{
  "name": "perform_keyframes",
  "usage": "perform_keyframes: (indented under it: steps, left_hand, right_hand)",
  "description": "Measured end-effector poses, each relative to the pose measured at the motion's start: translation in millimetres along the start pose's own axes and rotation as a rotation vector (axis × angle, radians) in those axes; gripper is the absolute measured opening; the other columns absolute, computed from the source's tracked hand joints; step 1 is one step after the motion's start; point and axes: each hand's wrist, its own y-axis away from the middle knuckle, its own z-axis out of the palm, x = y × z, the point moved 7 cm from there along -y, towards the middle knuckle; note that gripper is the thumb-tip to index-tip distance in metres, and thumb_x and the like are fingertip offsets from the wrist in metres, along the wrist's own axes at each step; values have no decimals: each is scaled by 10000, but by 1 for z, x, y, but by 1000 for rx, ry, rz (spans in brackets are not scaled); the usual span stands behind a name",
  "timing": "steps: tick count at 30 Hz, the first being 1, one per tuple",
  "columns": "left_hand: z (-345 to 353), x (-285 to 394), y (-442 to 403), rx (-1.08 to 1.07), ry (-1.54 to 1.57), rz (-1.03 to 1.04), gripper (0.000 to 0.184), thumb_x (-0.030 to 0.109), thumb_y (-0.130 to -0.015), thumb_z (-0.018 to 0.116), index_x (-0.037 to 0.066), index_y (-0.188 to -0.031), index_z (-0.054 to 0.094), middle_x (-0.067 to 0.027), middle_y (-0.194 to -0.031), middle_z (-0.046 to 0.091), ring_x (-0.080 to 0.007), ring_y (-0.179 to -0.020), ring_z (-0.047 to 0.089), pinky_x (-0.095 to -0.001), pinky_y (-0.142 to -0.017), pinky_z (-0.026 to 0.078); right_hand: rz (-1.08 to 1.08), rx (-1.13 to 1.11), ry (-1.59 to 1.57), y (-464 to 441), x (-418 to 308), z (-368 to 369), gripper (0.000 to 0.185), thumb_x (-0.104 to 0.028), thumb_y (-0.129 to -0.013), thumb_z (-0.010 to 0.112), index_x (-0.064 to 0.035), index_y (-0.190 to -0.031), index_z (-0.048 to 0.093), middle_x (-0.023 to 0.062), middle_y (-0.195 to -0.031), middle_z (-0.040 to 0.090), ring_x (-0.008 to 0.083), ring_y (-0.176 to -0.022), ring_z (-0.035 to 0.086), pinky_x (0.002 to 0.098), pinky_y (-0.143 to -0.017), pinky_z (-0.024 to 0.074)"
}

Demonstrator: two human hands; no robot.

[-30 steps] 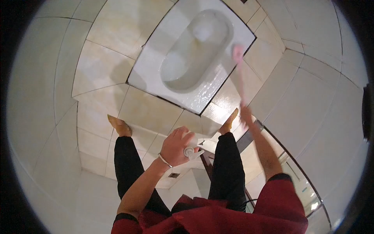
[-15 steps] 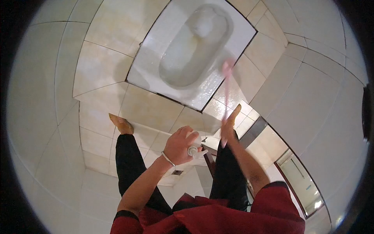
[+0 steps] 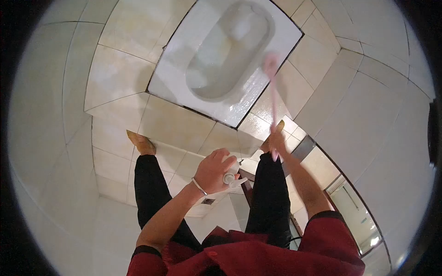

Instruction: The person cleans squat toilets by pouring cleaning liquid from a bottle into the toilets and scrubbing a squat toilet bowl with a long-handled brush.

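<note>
My left hand [image 3: 213,173] is wrapped round a clear pump bottle [image 3: 229,177] with a white nozzle, held in front of my body. In my right hand [image 3: 277,142] is the handle of a pink long-handled brush [image 3: 273,99]. The blurred brush head lies over the right rim of a white squat toilet [image 3: 168,76]; whether it touches the rim I cannot tell. Wet, shiny patches show on the toilet's lower right rim.
Beige floor tiles [image 3: 117,73] surround the toilet. My two feet stand on the floor below it. Grey-white tiled walls rise at both sides. A dark-framed doorway or mirror [image 3: 343,198] is at the lower right, and a floor drain [image 3: 208,201] lies between my legs.
The pink brush and my right hand have swung left, then slightly back right and up, along the toilet's right edge. My left hand keeps the bottle in nearly the same place.
</note>
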Motion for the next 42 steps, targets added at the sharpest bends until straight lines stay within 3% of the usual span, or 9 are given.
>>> perform_keyframes:
  steps: [3,5,12,14,19,24,28,32,42]
  left_hand:
    - [-1,2,-1,13,12,8,407,265,-650,670,73,-959,489,-146,-959,470,-312,-896,505,-383,-702,441]
    - [-2,-1,-4,26,-5,9,412,268,-653,668,70,-965,486,-148,-963,471,-313,-894,506,-386,-701,443]
    - [2,-4,0,29,-20,6,401,288,-668,658,62,-964,507,-161,-975,483,-328,-902,514,-393,-725,447]
    - [2,1,0,13,5,-8,423,313,-663,664,61,-964,507,-164,-994,482,-331,-918,508,-395,-738,441]
    - [-1,1,-1,31,11,7,433,330,-659,670,58,-956,514,-164,-1012,481,-331,-937,501,-397,-754,434]
    - [-4,-8,-2,8,-13,-15,431,326,-646,676,61,-947,517,-158,-1019,479,-324,-920,503,-391,-741,440]
    - [-8,-3,-2,29,14,-12,401,284,-666,654,57,-963,511,-155,-991,468,-329,-922,495,-406,-730,437]
    - [-3,1,-5,-14,1,-9,413,310,-659,662,64,-954,509,-153,-993,479,-322,-924,498,-394,-735,439]
    - [-8,2,-6,33,-25,-1,420,283,-625,702,72,-940,520,-150,-976,499,-317,-881,530,-382,-698,459]
  right_hand:
    - [-532,-86,431,115,15,98,338,-102,-761,516,-14,-1083,464,152,-631,542,289,-513,561,380,-441,461]
    - [-393,-400,129,167,-29,71,299,-111,-781,501,-4,-1055,446,143,-625,529,270,-571,586,398,-496,476]
    - [-430,-174,201,119,-32,86,297,-262,-823,501,4,-955,480,173,-775,550,297,-732,572,384,-615,449]
    - [14,-363,-268,153,-22,107,281,-258,-830,452,-23,-980,491,197,-838,562,333,-804,562,410,-667,442]
    - [-412,-428,-355,167,-83,128,296,-241,-860,357,-78,-1081,466,227,-871,552,372,-836,549,448,-700,432]
    - [-55,-275,-381,184,-22,176,267,-211,-848,385,-17,-1014,463,214,-795,559,340,-735,573,428,-626,454]
    - [85,-315,-147,106,-27,102,290,-209,-839,464,-6,-1046,466,151,-748,586,305,-706,585,406,-621,468]
    - [380,-184,-534,143,-38,106,320,-299,-847,460,4,-934,514,116,-722,561,282,-616,540,365,-529,431]
    - [164,162,-859,-101,-34,-51,595,-571,-829,339,-27,-635,485,98,-387,411,209,-338,479,341,-263,324]
